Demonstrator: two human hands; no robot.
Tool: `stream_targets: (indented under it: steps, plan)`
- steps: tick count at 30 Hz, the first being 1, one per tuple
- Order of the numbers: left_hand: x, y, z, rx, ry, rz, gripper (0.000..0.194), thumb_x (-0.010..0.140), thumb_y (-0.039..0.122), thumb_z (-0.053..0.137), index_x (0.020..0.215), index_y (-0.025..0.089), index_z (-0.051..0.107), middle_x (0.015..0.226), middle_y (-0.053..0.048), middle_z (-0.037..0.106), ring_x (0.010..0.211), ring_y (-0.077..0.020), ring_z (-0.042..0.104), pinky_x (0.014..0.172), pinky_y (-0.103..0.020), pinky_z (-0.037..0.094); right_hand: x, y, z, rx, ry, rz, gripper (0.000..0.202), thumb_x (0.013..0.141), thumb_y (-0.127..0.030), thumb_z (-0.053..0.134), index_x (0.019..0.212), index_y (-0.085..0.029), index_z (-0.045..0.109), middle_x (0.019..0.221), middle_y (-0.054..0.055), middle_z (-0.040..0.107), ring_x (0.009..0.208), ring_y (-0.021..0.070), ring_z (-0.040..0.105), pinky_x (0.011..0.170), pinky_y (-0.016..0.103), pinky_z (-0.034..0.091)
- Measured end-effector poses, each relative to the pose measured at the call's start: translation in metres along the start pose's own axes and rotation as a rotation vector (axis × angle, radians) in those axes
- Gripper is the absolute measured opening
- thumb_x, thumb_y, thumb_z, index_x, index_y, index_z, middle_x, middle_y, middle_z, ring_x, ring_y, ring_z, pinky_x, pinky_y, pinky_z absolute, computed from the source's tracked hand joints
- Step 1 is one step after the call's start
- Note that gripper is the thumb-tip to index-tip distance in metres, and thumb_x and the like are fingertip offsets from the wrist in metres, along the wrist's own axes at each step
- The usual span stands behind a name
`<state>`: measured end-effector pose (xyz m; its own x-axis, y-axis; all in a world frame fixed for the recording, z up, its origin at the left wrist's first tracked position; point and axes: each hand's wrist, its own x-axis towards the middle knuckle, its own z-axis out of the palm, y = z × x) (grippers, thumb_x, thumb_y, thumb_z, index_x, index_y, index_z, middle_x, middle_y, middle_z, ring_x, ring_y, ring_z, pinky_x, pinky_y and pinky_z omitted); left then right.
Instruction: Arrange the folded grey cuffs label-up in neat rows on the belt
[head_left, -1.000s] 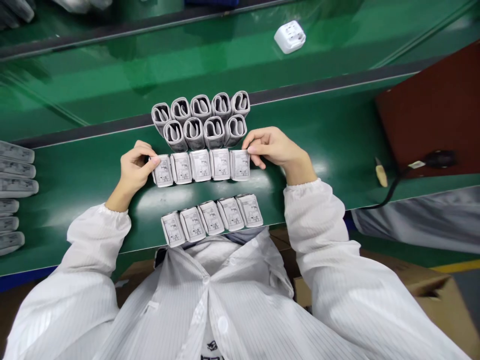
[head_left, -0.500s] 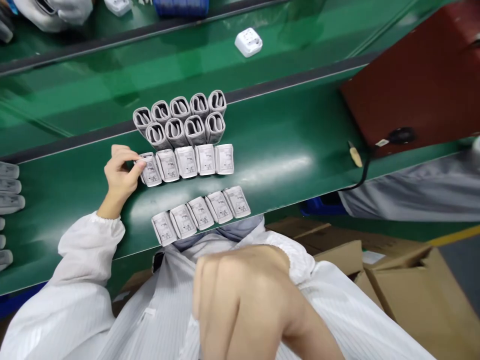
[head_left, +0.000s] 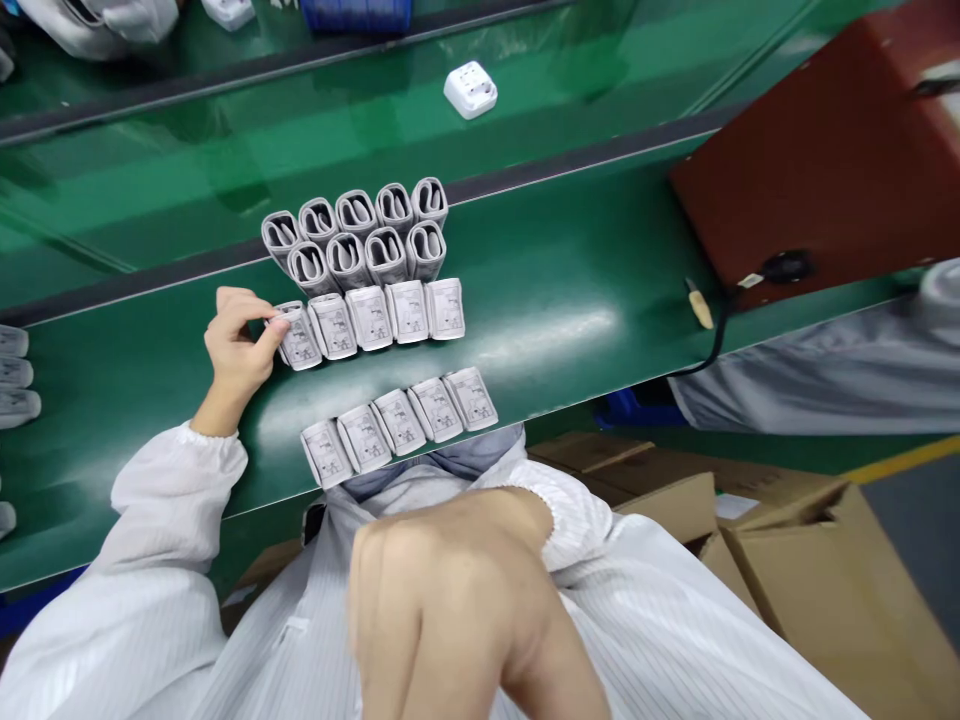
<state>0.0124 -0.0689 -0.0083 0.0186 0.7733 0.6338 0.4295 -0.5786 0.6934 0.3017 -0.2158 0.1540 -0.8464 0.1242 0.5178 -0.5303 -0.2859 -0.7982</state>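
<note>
Right hand [head_left: 450,590] pulled back, fingers' state unclear, left hand [head_left: 237,342] pinching end bundle [head_left: 301,340]

Packets [head_left: 370,317] in rows on bench [head_left: 570,270], tool [head_left: 700,308] right of them, box [head_left: 810,180] farther right

Left fingers [head_left: 267,343] touch 1 printed bundle [head_left: 302,342].

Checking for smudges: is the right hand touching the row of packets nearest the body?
Apart. The head view shows the right hand in front of the white coat, with clothing visible between it and that packet row.
</note>
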Motion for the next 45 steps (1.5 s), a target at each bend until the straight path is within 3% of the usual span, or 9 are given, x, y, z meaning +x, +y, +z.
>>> stream_targets:
  steps: [5, 9, 14, 18, 21, 27, 33, 39, 45]
  plan:
    - [-0.002, 0.002, -0.004, 0.072, -0.003, 0.102, 0.026, 0.089, 0.05, 0.091, 0.081, 0.03, 0.077, 0.075, -0.003, 0.071, 0.083, -0.0251, 0.064, 0.091, -0.054, 0.051, -0.001, -0.007, 0.0, -0.105, 0.003, -0.057, 0.054, 0.039, 0.013, 0.1, 0.046, -0.02, 0.058, 0.072, 0.0, 0.075, 0.077, 0.0153, 0.075, 0.077, 0.019, 0.061]
    - [-0.009, 0.001, -0.008, 0.162, -0.072, 0.191, 0.027, 0.085, 0.047, 0.096, 0.079, 0.029, 0.077, 0.073, -0.003, 0.068, 0.087, -0.0272, 0.063, 0.093, -0.056, 0.048, -0.008, 0.003, -0.004, -0.282, 0.033, -0.192, 0.049, 0.06, -0.008, 0.105, 0.052, -0.023, 0.06, 0.071, -0.001, 0.072, 0.068, 0.0122, 0.07, 0.067, 0.023, 0.055]
    - [-0.019, 0.001, -0.004, 0.203, -0.185, 0.129, 0.026, 0.077, 0.041, 0.102, 0.082, 0.032, 0.078, 0.076, -0.004, 0.066, 0.09, -0.031, 0.061, 0.096, -0.059, 0.048, -0.058, 0.008, -0.032, -0.71, 0.536, -0.061, 0.045, 0.109, -0.031, 0.069, 0.066, -0.024, 0.056, 0.055, -0.006, 0.049, 0.049, 0.0107, 0.04, 0.052, 0.031, 0.033]
    - [-0.03, 0.006, -0.005, 0.232, -0.092, 0.116, 0.031, 0.078, 0.047, 0.099, 0.088, 0.031, 0.075, 0.085, -0.005, 0.066, 0.095, -0.032, 0.064, 0.099, -0.059, 0.048, -0.125, 0.0, -0.063, -1.237, 0.846, 0.374, 0.013, 0.106, -0.03, 0.067, 0.095, -0.025, 0.071, 0.073, -0.002, 0.063, 0.059, 0.0152, 0.053, 0.058, 0.032, 0.038]
    - [-0.037, 0.013, -0.014, 0.179, -0.098, 0.225, 0.028, 0.088, 0.051, 0.088, 0.091, 0.029, 0.072, 0.08, -0.002, 0.064, 0.084, -0.027, 0.064, 0.09, -0.052, 0.05, -0.161, 0.011, -0.078, -1.358, 0.869, 0.537, 0.019, 0.099, -0.042, 0.079, 0.1, -0.025, 0.074, 0.087, 0.003, 0.065, 0.069, 0.0191, 0.059, 0.061, 0.034, 0.044]
    - [-0.032, 0.03, -0.027, -0.028, -0.362, 0.275, 0.026, 0.111, 0.044, 0.056, 0.1, 0.024, 0.07, 0.069, -0.001, 0.064, 0.067, -0.0204, 0.06, 0.067, -0.038, 0.048, -0.175, 0.044, -0.098, -1.297, 0.946, 0.395, 0.031, 0.1, -0.035, 0.076, 0.077, -0.023, 0.06, 0.092, 0.004, 0.06, 0.071, 0.0181, 0.055, 0.061, 0.036, 0.045]
    - [-0.025, 0.03, -0.028, -0.063, -0.592, 0.16, 0.063, 0.111, 0.075, 0.04, 0.095, 0.022, 0.07, 0.079, -0.007, 0.073, 0.073, -0.0217, 0.065, 0.072, -0.038, 0.053, -0.172, 0.055, -0.119, -1.402, 1.121, 0.252, 0.032, 0.103, -0.031, 0.069, 0.076, -0.025, 0.056, 0.089, 0.004, 0.064, 0.073, 0.0197, 0.058, 0.063, 0.037, 0.045]
    - [-0.028, 0.031, -0.028, 0.086, -0.737, 0.094, 0.096, 0.075, 0.105, 0.066, 0.12, 0.021, 0.073, 0.113, -0.015, 0.081, 0.099, -0.0305, 0.074, 0.091, -0.046, 0.059, -0.176, 0.058, -0.118, -1.455, 1.215, 0.248, 0.034, 0.11, -0.03, 0.06, 0.077, -0.025, 0.056, 0.083, 0.004, 0.067, 0.076, 0.0208, 0.063, 0.069, 0.039, 0.048]
    - [-0.033, 0.039, -0.029, 0.136, -0.827, 0.031, 0.1, 0.074, 0.088, 0.085, 0.145, 0.02, 0.066, 0.137, -0.018, 0.079, 0.123, -0.0379, 0.076, 0.105, -0.052, 0.058, -0.175, 0.057, -0.117, -1.459, 1.23, 0.231, 0.035, 0.114, -0.033, 0.056, 0.08, -0.025, 0.058, 0.083, 0.003, 0.068, 0.075, 0.0201, 0.064, 0.069, 0.038, 0.047]
